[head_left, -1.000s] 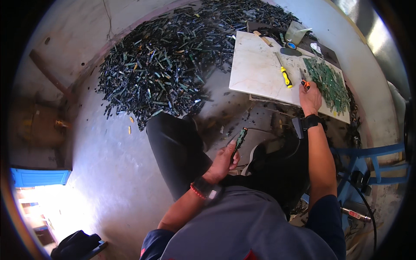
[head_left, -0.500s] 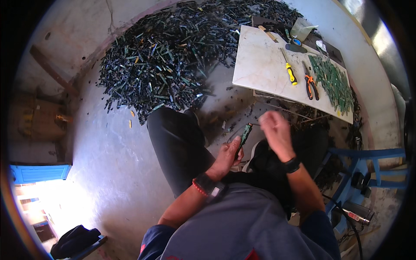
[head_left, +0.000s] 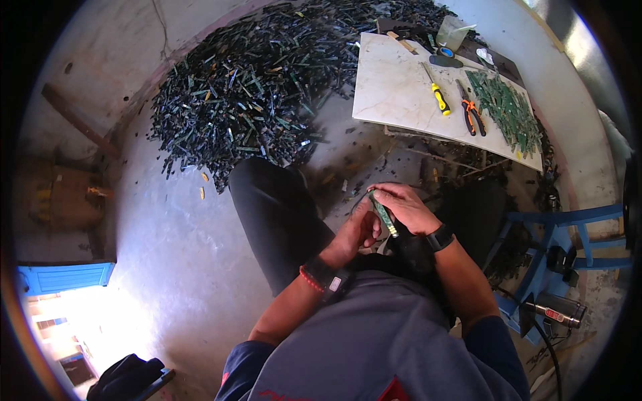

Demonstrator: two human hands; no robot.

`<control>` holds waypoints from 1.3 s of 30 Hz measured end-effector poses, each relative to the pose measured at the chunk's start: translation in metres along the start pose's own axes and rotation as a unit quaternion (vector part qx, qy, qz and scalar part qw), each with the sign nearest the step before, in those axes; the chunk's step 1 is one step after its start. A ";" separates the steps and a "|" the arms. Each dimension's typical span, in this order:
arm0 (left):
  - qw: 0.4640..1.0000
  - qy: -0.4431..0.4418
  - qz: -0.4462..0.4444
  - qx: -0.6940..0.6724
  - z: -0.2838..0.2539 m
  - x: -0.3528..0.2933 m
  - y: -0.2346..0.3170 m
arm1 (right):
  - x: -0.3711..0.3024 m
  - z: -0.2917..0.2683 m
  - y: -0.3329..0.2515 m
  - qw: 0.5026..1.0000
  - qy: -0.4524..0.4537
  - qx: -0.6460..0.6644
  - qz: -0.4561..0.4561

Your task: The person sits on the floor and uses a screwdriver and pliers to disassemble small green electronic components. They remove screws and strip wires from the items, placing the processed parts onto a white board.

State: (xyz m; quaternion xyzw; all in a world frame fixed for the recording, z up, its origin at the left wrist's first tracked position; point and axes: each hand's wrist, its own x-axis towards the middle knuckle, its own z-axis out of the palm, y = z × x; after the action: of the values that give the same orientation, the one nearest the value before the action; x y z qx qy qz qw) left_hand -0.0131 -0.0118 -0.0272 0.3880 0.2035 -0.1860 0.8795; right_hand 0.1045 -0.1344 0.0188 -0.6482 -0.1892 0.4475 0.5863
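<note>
Circuit-board strip, long, narrow and green, is located between the person's two hands, above the lap. It slants from an upper end, partly covered by the fingers, to a bare lower end bearing a row of small pale marks; finer surface detail is too small to tell. The right hand pinches the upper part of the strip between thumb and forefinger, the other fingers lying close together. The left hand stands just beside it, thumb raised toward the upper end and fingers curled inward; whether these grip the strip cannot be told.

Containers: a translucent, pale plastic cup stands beyond the far edge of a cream, flat-topped board, with a white stick-like piece at its rim; its contents are unclear. At right, a silver cylindrical metal flask lies on its side, its interior hidden. On the board rest a yellow-and-black screwdriver, orange-and-black pliers and a heap of flat green strips. A broad pile of dark, narrow pieces covers the floor ahead.
</note>
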 end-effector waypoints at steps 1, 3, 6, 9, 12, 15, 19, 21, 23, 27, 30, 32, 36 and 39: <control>1.000 -0.004 -0.002 -0.004 -0.001 0.000 0.000 | 0.001 0.000 0.000 1.000 -0.030 -0.009 -0.006; 1.000 0.009 -0.013 0.006 0.002 -0.003 0.000 | 0.000 -0.003 -0.003 0.994 -0.098 -0.011 0.048; 0.999 0.036 -0.018 0.008 0.002 -0.001 -0.001 | 0.001 -0.011 -0.008 0.985 -0.152 -0.079 0.022; 0.997 0.061 -0.001 0.054 -0.002 0.001 -0.001 | 0.003 -0.017 -0.002 0.979 -0.141 -0.132 0.061; 0.991 0.097 -0.001 0.091 0.002 -0.002 0.002 | 0.006 -0.019 0.003 0.980 -0.131 -0.131 0.077; 0.982 0.163 -0.004 0.099 0.002 -0.006 0.006 | -0.003 -0.021 -0.004 0.988 -0.041 0.030 0.148; 0.968 0.247 0.017 0.022 0.001 -0.004 0.004 | -0.020 -0.035 0.017 0.975 0.067 0.187 0.100; 0.970 0.244 0.021 0.004 -0.001 -0.002 0.002 | -0.035 -0.035 0.020 0.977 0.074 0.188 0.061; 0.970 0.241 0.020 -0.008 -0.001 0.001 0.001 | -0.044 -0.033 0.025 0.982 0.085 0.164 0.030; 0.970 0.244 0.004 -0.014 -0.001 0.004 0.000 | -0.046 -0.024 0.027 0.987 0.117 0.105 -0.013; 0.972 0.234 0.000 -0.013 0.000 0.004 0.000 | -0.041 -0.024 0.035 0.986 0.118 0.110 -0.047; 0.974 0.227 -0.001 -0.012 0.000 0.003 0.000 | -0.039 -0.024 0.036 0.984 0.123 0.111 -0.060; 0.975 0.220 -0.020 -0.001 0.004 0.003 0.001 | -0.037 -0.024 0.040 0.977 0.152 0.131 -0.072; 0.981 0.189 -0.035 0.008 0.007 0.002 0.002 | -0.034 -0.025 0.045 0.970 0.188 0.143 -0.064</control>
State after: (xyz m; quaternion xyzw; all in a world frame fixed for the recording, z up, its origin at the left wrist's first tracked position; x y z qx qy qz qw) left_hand -0.0086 -0.0165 -0.0226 0.4156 0.3780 -0.1416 0.8151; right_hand 0.0939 -0.1864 -0.0128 -0.6166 -0.0505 0.3018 0.7254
